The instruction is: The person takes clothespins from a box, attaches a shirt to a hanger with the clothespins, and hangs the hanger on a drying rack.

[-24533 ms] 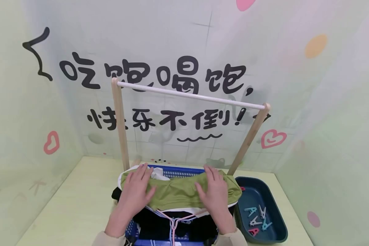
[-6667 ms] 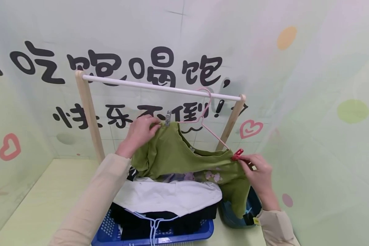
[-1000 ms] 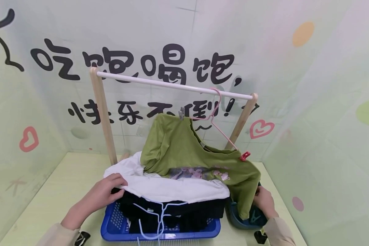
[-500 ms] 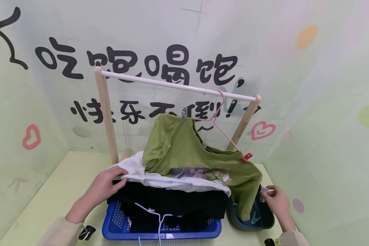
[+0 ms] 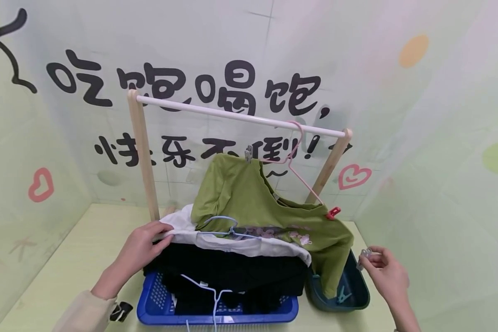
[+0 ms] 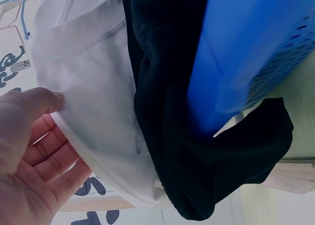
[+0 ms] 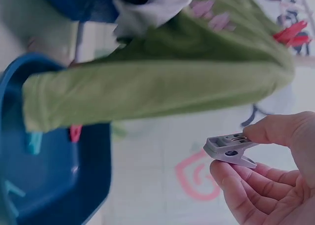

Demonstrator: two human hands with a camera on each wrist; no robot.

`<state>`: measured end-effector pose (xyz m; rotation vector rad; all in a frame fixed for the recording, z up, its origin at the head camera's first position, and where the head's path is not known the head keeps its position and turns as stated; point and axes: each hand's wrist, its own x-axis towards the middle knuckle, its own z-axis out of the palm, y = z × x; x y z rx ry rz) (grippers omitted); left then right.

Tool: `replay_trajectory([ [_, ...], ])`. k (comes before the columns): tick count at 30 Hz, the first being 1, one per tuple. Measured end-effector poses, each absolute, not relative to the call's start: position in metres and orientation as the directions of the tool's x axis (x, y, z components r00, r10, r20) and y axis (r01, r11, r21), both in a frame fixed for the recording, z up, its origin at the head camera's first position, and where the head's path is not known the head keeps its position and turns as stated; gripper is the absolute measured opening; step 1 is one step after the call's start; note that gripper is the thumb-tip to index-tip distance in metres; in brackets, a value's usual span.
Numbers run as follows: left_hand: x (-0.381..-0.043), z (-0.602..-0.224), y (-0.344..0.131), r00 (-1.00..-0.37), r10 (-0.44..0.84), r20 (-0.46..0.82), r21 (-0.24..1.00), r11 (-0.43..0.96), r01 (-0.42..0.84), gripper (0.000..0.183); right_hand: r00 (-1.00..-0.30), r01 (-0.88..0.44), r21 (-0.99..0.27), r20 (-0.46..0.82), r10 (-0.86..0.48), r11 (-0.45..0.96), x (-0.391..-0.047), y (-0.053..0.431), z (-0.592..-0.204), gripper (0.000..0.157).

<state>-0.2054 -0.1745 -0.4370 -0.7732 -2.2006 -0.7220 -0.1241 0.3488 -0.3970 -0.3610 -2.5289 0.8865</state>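
My left hand (image 5: 143,246) pinches the shoulder edge of a white shirt (image 5: 249,245) that lies over black clothing (image 5: 232,267) in a blue basket (image 5: 217,319). In the left wrist view, thumb and fingers grip the white fabric (image 6: 93,87). A light blue hanger (image 5: 232,232) sits at the white shirt's neckline, its hook pointing back. My right hand (image 5: 388,274) holds a grey clothespin (image 5: 364,258) between thumb and fingers, right of the dark teal bin (image 5: 358,295). The right wrist view shows that clothespin (image 7: 231,150) close up, clear of the cloth.
A green shirt (image 5: 240,193) hangs on a pink hanger (image 5: 300,177) from the rack's white bar (image 5: 232,114), with a grey clip (image 5: 248,154) and a red clip (image 5: 333,212) on its shoulders. One sleeve droops into the bin, where several clothespins lie. Another blue hanger (image 5: 216,297) lies in front.
The green shirt went from the pile to the rack, gaining clips. Lately my right hand lifted a grey clothespin from the bin, and the white shirt's hanger hook swung from front to back.
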Motion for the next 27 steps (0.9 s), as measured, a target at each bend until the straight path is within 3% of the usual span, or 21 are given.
replay_trajectory([
  [9, -0.208, -0.438, -0.175, -0.550, 0.304, 0.778, 0.245, 0.659, 0.711, 0.024, -0.858, -0.113, -0.661, 0.441, 0.262, 0.742, -0.118, 0.315, -0.375, 0.029],
  [17, -0.209, -0.437, -0.174, -0.538, 0.289, 0.792, 0.234, 0.669, 0.705, 0.023, -0.826, -0.284, -0.587, 0.551, 0.117, 0.758, -0.119, 0.286, -0.369, 0.035],
  [27, -0.207, -0.433, -0.171, -0.569, 0.256, 0.781, 0.261, 0.694, 0.671, 0.023, -0.831, -0.378, -0.620, 0.555, 0.044, 0.687, -0.121, 0.254, -0.361, 0.035],
])
